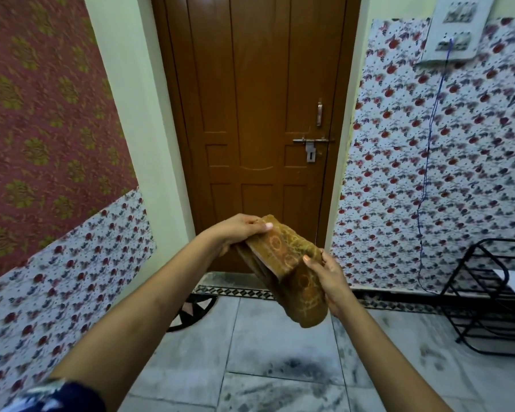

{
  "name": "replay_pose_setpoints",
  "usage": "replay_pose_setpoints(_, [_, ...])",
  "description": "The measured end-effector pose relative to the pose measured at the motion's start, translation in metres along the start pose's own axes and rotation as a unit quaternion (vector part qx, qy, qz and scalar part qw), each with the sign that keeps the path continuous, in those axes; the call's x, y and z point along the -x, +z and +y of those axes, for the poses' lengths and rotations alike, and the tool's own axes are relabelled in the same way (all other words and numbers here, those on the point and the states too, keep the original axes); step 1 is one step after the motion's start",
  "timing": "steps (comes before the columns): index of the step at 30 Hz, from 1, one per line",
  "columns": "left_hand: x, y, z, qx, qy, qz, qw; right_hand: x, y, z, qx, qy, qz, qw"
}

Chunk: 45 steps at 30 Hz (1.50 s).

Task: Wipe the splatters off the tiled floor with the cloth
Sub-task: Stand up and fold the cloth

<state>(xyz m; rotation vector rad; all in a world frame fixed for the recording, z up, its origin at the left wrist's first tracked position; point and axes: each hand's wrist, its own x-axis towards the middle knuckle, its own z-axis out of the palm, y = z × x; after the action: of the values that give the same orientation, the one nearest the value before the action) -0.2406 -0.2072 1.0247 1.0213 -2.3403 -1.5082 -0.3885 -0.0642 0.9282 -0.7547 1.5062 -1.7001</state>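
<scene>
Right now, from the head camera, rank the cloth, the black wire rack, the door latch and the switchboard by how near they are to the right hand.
1. cloth: gripped by the right hand.
2. black wire rack: on the floor, right.
3. door latch: on the door, above.
4. switchboard: top right wall.

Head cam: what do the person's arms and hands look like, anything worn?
Both forearms are bare from elbow to wrist, and neither the left hand nor the right hand shows a glove, ring or watch. The only clothing in view is a dark navy sleeve with white markings at the left upper arm, bottom left corner. Short, unpainted fingernails show on both thumbs.
</scene>
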Motion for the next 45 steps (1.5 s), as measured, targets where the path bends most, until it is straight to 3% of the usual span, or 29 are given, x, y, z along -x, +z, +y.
replay_pose_setpoints(4, [0.001,0.011,0.024,-0.042,0.044,0.015,0.998,0.002,-0.006,0.006,-0.003,0.017,0.009,1.000])
replay_pose_setpoints(8, [0.007,0.015,0.055,-0.049,0.097,-0.044,0.993,0.003,-0.016,0.021,-0.029,0.078,0.024,0.996])
replay_pose_setpoints(13, [0.021,0.014,0.091,-0.037,0.142,-0.071,0.987,0.004,-0.013,0.037,-0.147,0.124,0.033,0.981])
replay_pose_setpoints(17, [0.031,0.004,0.106,0.066,0.155,-0.045,0.985,0.005,-0.016,0.053,-0.332,0.182,0.030,0.925])
replay_pose_setpoints(21, [0.026,-0.005,0.090,0.159,0.131,0.027,0.978,0.011,-0.007,0.047,-0.437,0.138,-0.058,0.887])
replay_pose_setpoints(24, [0.016,-0.006,0.054,0.146,0.071,0.030,0.986,0.014,-0.010,0.049,-0.517,0.125,-0.083,0.842])
replay_pose_setpoints(27, [0.005,-0.005,0.010,0.088,0.016,0.028,0.996,0.010,-0.020,0.054,-0.474,0.145,0.012,0.868])
replay_pose_setpoints(32, [0.002,-0.012,-0.036,0.052,-0.051,0.030,0.997,0.015,-0.020,0.058,-0.412,0.161,-0.012,0.897])
replay_pose_setpoints(37, [0.002,-0.012,-0.050,0.045,-0.032,0.035,0.998,0.017,-0.014,0.049,-0.290,0.212,-0.062,0.931])
replay_pose_setpoints(42, [0.000,0.001,-0.056,0.040,-0.022,0.020,0.999,0.014,-0.005,0.047,-0.155,0.218,-0.006,0.963])
replay_pose_setpoints(45, [-0.003,0.009,-0.063,0.074,-0.022,0.039,0.996,0.014,-0.003,0.043,-0.163,0.210,0.012,0.964])
